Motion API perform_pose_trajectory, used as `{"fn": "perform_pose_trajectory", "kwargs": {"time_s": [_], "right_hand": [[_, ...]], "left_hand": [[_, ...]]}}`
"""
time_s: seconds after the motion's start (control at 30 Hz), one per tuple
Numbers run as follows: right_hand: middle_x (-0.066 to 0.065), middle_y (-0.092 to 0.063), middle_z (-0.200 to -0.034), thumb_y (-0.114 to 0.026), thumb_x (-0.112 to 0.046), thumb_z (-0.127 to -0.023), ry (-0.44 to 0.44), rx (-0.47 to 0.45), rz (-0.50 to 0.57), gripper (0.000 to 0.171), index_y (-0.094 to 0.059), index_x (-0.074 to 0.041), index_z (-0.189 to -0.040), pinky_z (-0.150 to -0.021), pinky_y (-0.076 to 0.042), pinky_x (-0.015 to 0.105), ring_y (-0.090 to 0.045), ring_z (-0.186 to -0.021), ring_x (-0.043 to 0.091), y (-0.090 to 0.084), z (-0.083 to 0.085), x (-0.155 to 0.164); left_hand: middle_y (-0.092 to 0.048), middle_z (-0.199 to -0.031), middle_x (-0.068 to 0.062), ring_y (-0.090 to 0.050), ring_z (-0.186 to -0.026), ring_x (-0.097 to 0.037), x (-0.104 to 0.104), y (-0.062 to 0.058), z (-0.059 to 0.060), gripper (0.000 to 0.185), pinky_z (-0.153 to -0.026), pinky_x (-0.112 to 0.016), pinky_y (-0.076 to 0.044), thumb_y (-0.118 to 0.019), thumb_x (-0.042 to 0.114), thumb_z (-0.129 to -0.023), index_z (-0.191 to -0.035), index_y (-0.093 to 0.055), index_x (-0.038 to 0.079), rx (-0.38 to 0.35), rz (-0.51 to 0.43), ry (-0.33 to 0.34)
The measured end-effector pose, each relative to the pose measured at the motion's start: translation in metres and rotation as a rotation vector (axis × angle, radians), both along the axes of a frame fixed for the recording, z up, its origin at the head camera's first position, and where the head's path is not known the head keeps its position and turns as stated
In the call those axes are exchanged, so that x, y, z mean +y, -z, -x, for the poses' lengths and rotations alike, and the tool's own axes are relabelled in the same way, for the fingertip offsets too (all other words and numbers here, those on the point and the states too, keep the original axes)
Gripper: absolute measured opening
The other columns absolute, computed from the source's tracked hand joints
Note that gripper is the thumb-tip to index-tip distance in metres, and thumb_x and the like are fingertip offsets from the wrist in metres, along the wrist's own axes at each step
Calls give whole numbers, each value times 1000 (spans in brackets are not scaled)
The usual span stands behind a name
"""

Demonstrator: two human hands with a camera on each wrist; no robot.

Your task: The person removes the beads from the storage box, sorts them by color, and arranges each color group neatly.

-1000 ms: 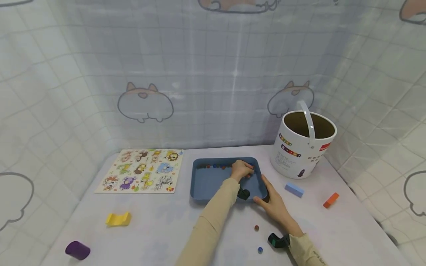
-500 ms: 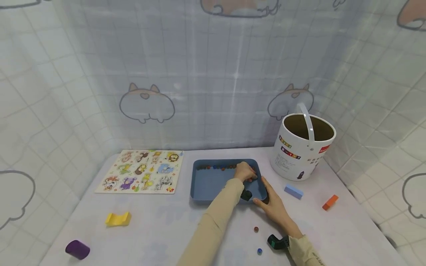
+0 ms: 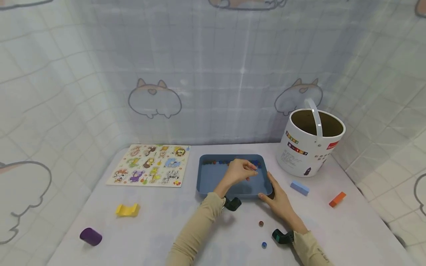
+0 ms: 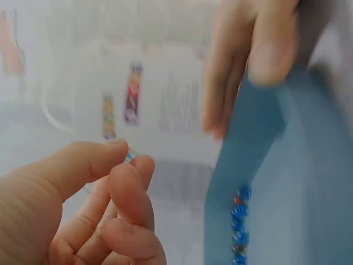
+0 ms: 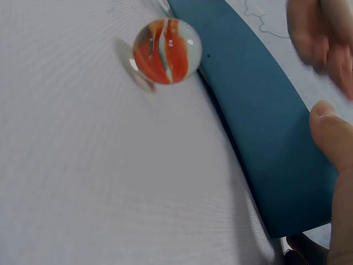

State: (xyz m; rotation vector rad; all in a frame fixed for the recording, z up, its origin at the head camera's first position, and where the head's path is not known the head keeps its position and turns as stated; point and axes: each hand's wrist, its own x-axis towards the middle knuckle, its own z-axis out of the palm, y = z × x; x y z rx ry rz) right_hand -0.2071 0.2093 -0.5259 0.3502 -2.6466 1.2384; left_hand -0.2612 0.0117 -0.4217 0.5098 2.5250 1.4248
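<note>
My left hand (image 3: 237,172) is above the blue tray (image 3: 213,181), thumb and fingertips pinching a small clear marble (image 4: 130,157), mostly covered by the fingers. At the tray's front right corner, my right hand (image 3: 279,202) holds the wall between thumb and fingers. A row of blue and reddish marbles (image 4: 239,221) lies along the tray's back wall. On the table in front of the tray are a reddish marble (image 3: 261,223), seen in the right wrist view as a clear marble with orange and white swirls (image 5: 168,51), and a blue marble (image 3: 264,245).
A white bucket (image 3: 299,159) with a raised handle stands right of the tray. Near it lie a light blue block (image 3: 300,188) and an orange block (image 3: 337,199). Leftward are an animal puzzle board (image 3: 149,166), a yellow curved block (image 3: 128,210) and a purple cylinder (image 3: 91,236).
My left hand has risen from the tray's back right corner and drawn back toward me, pinching a marble. My right hand keeps its place on the tray. The head view has shifted slightly.
</note>
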Motion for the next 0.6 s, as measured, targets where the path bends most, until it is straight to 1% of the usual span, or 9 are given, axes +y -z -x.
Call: {"fn": "perform_pose_trajectory", "kwargs": {"time_s": [0.1,0.2,0.27,0.33,0.4,0.47,0.6], "right_hand": [[19,-24,-159,-71,-34,-88,0,-3,3,89,-17,-15,-156,-109,-29,62,-33,-140,46,-2,1,1],[19,-25,-159,-71,-35,-88,5,-10,-5,90,-17,-15,-157,-109,-29,62,-33,-139,46,-3,1,2],[19,-25,-159,-72,-34,-87,5,-10,-2,90,-18,-15,-156,-109,-29,62,-32,-140,46,-4,1,3],[19,-24,-159,-72,-33,-87,4,-10,3,90,-18,-14,-156,-110,-28,61,-31,-141,45,-4,0,3],[18,-24,-159,-72,-33,-87,-1,-10,5,89,-18,-14,-156,-110,-27,61,-29,-142,45,-4,0,3],[18,-23,-160,-72,-34,-87,-5,-12,1,89,-18,-15,-156,-110,-27,61,-29,-142,44,-4,0,3],[17,-22,-160,-71,-34,-88,-13,-12,2,89,-18,-16,-157,-109,-28,62,-29,-142,45,-2,-1,2]], "left_hand": [[-75,-82,-3,-69,-69,-35,-13,-1,-31,13,-52,-23,-49,-75,22,-86,-95,-74,13,10,-17,55],[-73,-75,-2,-68,-60,-32,-23,7,-62,8,-48,-23,-48,-77,18,-83,-88,-73,13,-14,-29,75],[-72,-71,1,-66,-53,-24,-26,15,-80,7,-46,-23,-47,-78,16,-81,-83,-73,12,-30,-17,81],[-70,-67,3,-62,-47,-13,-26,24,-96,8,-45,-21,-47,-79,14,-79,-80,-72,12,-48,5,100],[-69,-63,5,-56,-43,-4,-25,32,-109,10,-44,-20,-46,-81,13,-77,-76,-71,12,-42,52,130],[-67,-60,6,-52,-42,2,-23,39,-120,11,-45,-17,-44,-83,13,-75,-74,-72,12,-13,105,160],[-63,-56,8,-48,-46,4,-19,48,-136,13,-49,-15,-41,-85,13,-72,-71,-72,12,36,181,191]]}}
